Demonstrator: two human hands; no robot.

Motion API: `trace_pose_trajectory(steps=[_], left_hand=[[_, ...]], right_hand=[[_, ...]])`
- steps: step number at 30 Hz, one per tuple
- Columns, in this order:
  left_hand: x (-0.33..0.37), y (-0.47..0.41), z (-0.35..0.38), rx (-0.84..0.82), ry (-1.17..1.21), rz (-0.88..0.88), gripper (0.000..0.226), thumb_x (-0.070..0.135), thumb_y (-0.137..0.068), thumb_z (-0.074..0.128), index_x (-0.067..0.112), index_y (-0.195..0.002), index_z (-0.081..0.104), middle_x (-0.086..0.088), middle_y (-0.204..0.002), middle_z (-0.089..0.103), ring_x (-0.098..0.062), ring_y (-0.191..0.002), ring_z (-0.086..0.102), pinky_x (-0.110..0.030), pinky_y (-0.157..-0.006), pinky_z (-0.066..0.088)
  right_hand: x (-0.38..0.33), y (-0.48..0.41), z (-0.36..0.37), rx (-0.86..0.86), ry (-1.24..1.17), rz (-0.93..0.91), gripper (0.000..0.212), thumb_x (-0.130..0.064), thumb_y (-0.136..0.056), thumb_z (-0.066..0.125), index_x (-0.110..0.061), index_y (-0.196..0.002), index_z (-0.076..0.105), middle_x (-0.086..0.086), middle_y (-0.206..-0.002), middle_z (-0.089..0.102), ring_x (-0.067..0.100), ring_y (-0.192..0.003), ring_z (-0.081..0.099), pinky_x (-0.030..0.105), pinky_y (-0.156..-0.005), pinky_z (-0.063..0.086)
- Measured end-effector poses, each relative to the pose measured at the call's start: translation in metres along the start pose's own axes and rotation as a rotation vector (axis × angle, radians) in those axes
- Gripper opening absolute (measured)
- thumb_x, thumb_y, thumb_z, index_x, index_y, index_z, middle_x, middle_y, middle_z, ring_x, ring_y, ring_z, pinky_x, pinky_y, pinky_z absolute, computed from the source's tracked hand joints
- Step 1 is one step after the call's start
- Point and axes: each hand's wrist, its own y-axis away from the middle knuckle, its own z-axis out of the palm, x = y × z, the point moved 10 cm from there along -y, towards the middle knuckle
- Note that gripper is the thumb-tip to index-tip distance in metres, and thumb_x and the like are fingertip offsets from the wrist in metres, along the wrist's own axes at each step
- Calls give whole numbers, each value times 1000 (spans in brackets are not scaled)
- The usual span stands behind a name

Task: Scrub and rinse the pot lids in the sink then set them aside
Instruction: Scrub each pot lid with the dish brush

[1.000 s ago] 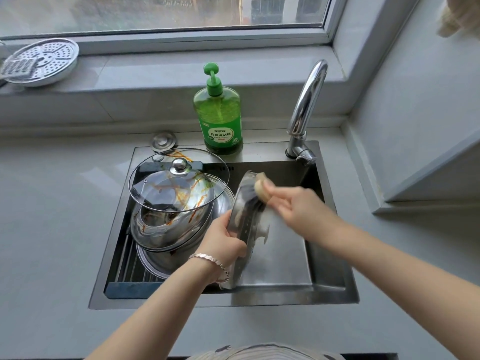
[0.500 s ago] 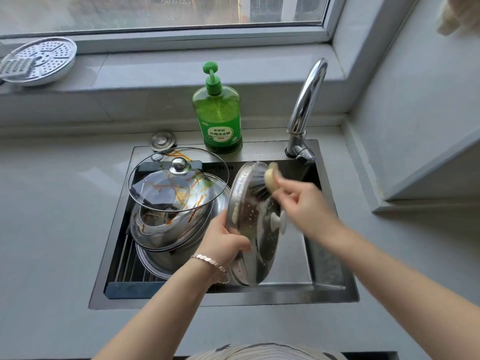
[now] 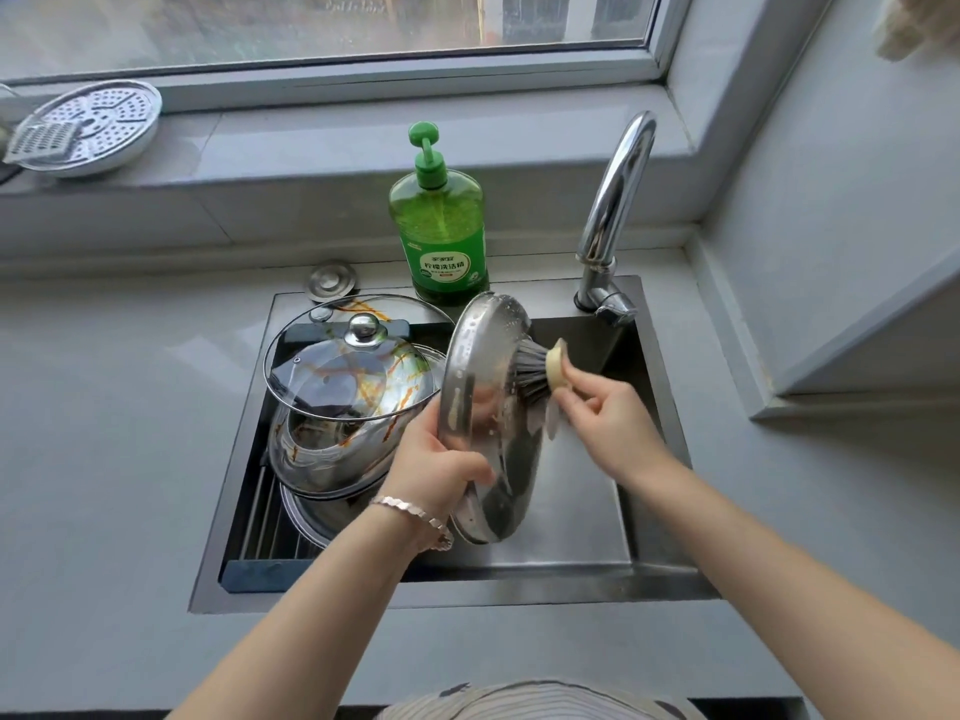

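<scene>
Lifted slightly over right half of sink (image 3: 467, 597): steel lid (image 3: 506, 449), rim gripped by left hand (image 3: 436, 459). Bristles against it: brush (image 3: 540, 371), pinched by right hand (image 3: 608, 423).

The steel lid (image 3: 488, 423), centre frame: polished metal, mirror-bright, wet and beaded with droplets.
The brush (image 3: 540, 368) against it: dark stiff bristles; smooth cream head, plastic or possibly wood, as the view is blurred there.
The glass lid (image 3: 353, 376), centre left: clear glossy glass streaked with orange residue; metal rim, polished metal knob.
The sink (image 3: 571, 537): brushed stainless steel, satin floor.
The faucet (image 3: 618, 200), upper right: chrome, high gloss.
The soap bottle (image 3: 441, 226): translucent green plastic, glossy.
The counter (image 3: 104, 459): smooth grey, faint sheen.
The perforated plate (image 3: 98, 122), upper left: bright metal.
The bracelet (image 3: 415, 514), lower centre: shiny metal links.
</scene>
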Motion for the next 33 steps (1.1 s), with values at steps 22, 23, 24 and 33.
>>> trace_pose_trajectory(steps=[22, 23, 24, 33], left_hand=[[-20, 5, 19, -80, 176, -301, 17, 6, -68, 75, 4, -85, 71, -13, -76, 72, -25, -67, 68, -36, -72, 56], [-22, 5, 14, -55, 172, -380, 8, 5, -72, 71, 3, -79, 71, -12, -69, 70, -24, -60, 67, -34, -69, 55], [-23, 4, 8, -13, 152, -410, 4, 0, -74, 66, 2, -77, 69, -12, -64, 69, -23, -55, 66, -32, -65, 56], [-17, 2, -1, 149, 14, -149, 36, -27, -68, 55, 7, -80, 62, -13, -75, 65, -31, -75, 62, -41, -79, 51]], right_hand=[[23, 6, -10, 80, 6, 66, 46, -25, -79, 71, -25, -120, 51, -6, -93, 62, 8, -85, 59, 10, -67, 43], [17, 9, -7, 24, 18, 14, 48, -25, -80, 71, -28, -122, 49, -8, -90, 60, 3, -85, 57, 5, -64, 40], [12, 12, -6, -8, 35, -27, 50, -28, -81, 70, -30, -126, 48, -9, -91, 60, 3, -86, 57, 4, -66, 40], [-45, 45, 22, -109, 412, -353, 44, -22, -96, 47, -35, -138, 41, 7, -100, 65, 25, -96, 60, 33, -78, 44]])
